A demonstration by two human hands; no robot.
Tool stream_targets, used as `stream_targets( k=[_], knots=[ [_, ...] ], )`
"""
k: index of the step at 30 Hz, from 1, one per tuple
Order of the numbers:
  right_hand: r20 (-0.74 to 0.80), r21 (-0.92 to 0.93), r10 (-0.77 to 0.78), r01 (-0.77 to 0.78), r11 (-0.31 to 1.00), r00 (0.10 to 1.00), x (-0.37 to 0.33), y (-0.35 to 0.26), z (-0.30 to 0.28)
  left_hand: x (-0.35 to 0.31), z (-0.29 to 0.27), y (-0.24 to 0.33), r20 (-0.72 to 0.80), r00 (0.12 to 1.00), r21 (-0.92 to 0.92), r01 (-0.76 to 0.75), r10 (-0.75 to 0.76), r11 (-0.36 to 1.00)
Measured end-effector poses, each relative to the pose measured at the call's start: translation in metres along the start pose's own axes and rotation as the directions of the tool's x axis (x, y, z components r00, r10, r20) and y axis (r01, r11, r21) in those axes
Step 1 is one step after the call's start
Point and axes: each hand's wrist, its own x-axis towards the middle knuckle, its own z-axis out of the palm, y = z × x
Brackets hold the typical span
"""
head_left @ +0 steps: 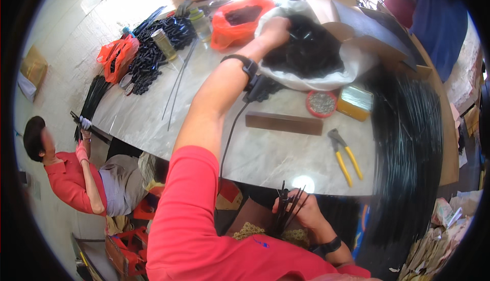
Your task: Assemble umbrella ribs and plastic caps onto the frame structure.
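Note:
My left arm stretches across the table, and my left hand (pixel 277 30) is at the near-left rim of a white sack (pixel 301 83). Small black pieces (pixel 311 51) fill that sack; the fingers reach in among them and are blurred, so their closure is hidden. Low over my lap, my right hand (pixel 301 208) is closed around several thin black rods (pixel 285 212), whose ends fan upward. Between the hands on the table lie a brown rectangular bar (pixel 284 123) and yellow-handled pincers (pixel 345 157). A red round tin of small metal bits (pixel 321 103) stands beside a yellow tin (pixel 356 102).
Long black rods (pixel 408 148) cover the table's right side. Farther left are red bags (pixel 242 18), a heap of black tubes (pixel 148 64) and bottles (pixel 200 24). A gloved co-worker (pixel 76 173) holds rods at the left; others (pixel 434 15) stand at the far side.

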Motion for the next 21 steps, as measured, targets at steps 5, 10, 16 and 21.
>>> stream_targets(
  k=[5, 10, 16, 21],
  knots=[
    [-0.064, 0.031, -0.019, 0.021, 0.999, 0.998, 0.006, -0.01, 0.008, 0.018, 0.032, -0.007, -0.034, 0.98, 0.144, -0.189, 0.196, 0.971],
    [-0.059, -0.03, 0.028, -0.03, 0.999, 0.998, 0.006, -0.007, 0.001, 0.024, 0.042, 0.0, 0.014, 0.987, 0.403, -0.155, 0.163, 0.902],
    [-0.057, -0.026, 0.036, -0.037, 0.999, 0.998, 0.007, -0.015, 0.011, 0.01, 0.021, 0.004, -0.311, 0.943, 0.269, -0.033, 0.119, 0.963],
    [-0.082, 0.071, 0.018, -0.012, 0.997, 0.996, 0.008, -0.01, 0.018, -0.05, -0.027, 0.009, -0.129, 0.983, -0.591, 0.028, -0.13, 0.806]
  ],
)
